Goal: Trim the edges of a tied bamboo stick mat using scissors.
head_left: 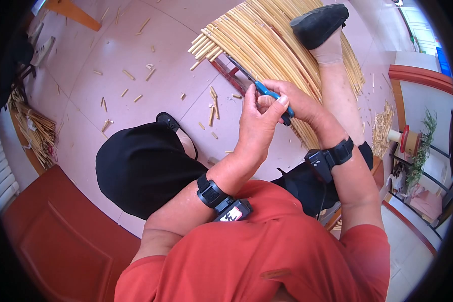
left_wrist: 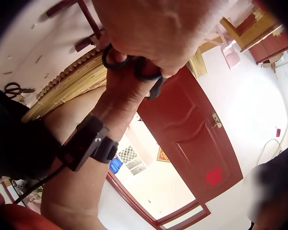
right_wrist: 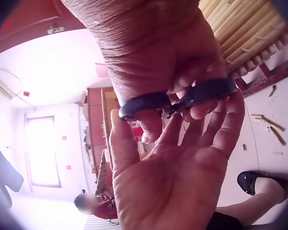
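A pair of blue-handled scissors (head_left: 270, 92) is held between both hands in front of the body. My right hand (head_left: 303, 106) grips it, with thumb and fingers through the dark loops (right_wrist: 205, 94) in the right wrist view. From the other side, my left hand (head_left: 256, 125) holds the handles, its thumb on one loop and its fingers at the other, palm (right_wrist: 175, 177) facing up. The blades (head_left: 240, 68) point toward the cut ends of a mat of thin straw-coloured sticks (head_left: 267, 45). A foot in a black shoe (head_left: 319, 25) rests on the mat.
A red frame (head_left: 228, 75) stands under the mat's edge. Short cut stick pieces (head_left: 214, 106) are scattered on the tiled floor. A bundle of sticks (head_left: 35, 131) lies at the left wall, beside a red door panel (head_left: 68, 236). A spool (head_left: 408, 139) stands at right.
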